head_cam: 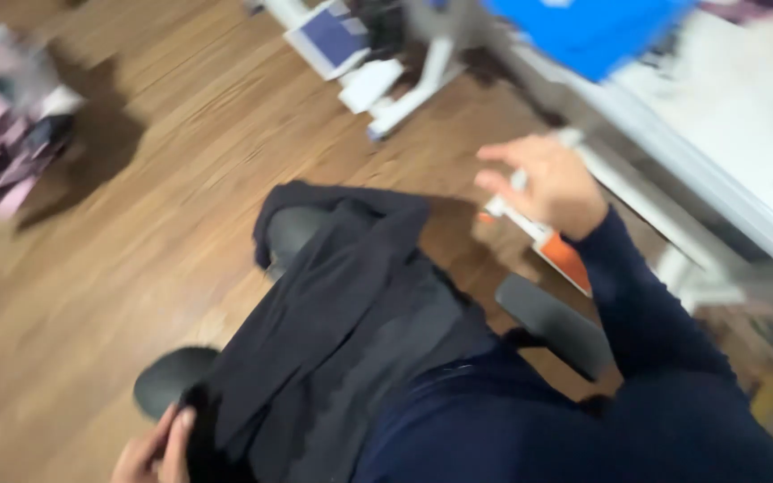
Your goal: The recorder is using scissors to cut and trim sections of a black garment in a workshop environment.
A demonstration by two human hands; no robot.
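Dark cloth (pixel 342 331) over the chair is pinched in the left hand (pixel 154 452), while the right hand (pixel 547 183) clasps a white-and-orange object (pixel 543 237).

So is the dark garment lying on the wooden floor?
No, the dark garment is draped over the person's lap, with the left hand gripping its edge.
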